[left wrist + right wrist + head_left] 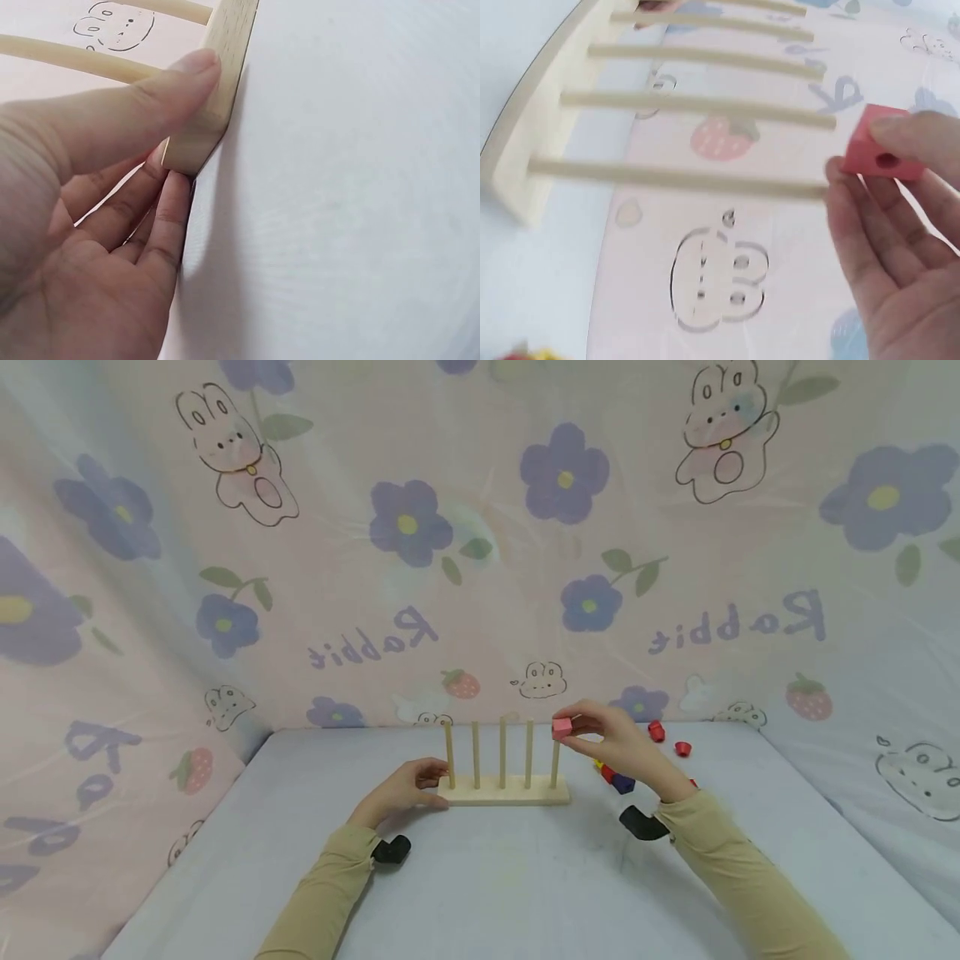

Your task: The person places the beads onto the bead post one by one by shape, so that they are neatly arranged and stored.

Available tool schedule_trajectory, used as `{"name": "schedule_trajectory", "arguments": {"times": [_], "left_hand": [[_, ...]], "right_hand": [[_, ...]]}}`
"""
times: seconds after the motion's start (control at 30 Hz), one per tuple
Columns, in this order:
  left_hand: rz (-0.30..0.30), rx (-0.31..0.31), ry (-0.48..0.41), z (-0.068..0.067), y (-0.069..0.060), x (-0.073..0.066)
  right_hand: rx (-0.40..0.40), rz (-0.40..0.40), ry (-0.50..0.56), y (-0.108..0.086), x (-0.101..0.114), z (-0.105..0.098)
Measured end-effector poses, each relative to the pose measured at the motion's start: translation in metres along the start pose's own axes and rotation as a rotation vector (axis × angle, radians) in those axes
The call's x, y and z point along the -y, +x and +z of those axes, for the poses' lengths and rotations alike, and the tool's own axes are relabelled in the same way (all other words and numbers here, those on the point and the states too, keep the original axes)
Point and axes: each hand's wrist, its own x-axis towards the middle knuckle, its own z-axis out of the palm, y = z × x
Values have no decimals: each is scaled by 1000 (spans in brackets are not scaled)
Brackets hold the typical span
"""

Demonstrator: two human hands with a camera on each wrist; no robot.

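Observation:
A pale wooden peg stand (504,792) with several upright pegs is on the white table. My left hand (405,785) grips its left end; in the left wrist view, the thumb (199,64) presses the front of the base and the fingers lie behind and beside it. A pinkish-red block (562,728) with a round hole is pinched between my right hand's (611,739) thumb and fingers. That block is at the top of the rightmost peg (675,180), whose tip is close to my fingertips. Whether peg and block touch, I cannot tell.
Right of the stand lie a dark blue bead (622,783) and red and yellow ones, partly behind my right hand. Farther back sit red beads (682,749). A curtain (480,593) printed with flowers and rabbits hangs behind the table.

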Motion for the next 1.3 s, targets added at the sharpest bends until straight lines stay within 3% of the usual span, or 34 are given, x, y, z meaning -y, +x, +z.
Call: {"name": "schedule_trajectory", "arguments": {"times": [0.2, 0.4, 0.63, 0.83, 1.07, 1.3], "left_hand": [[-8, 2, 11, 0, 0, 1], [-3, 7, 21, 1, -2, -2], [-16, 5, 40, 0, -2, -1], [-16, -6, 31, -2, -1, 0], [-2, 14, -3, -2, -2, 2], [-21, 4, 34, -5, -2, 2]], "right_hand": [[-123, -1, 90, 23, 23, 21], [-171, -30, 169, 42, 60, 41], [-215, 17, 260, 58, 73, 69], [-266, -16, 301, 71, 76, 91], [-238, 0, 316, 81, 72, 111], [-269, 6, 356, 87, 68, 125]]}}
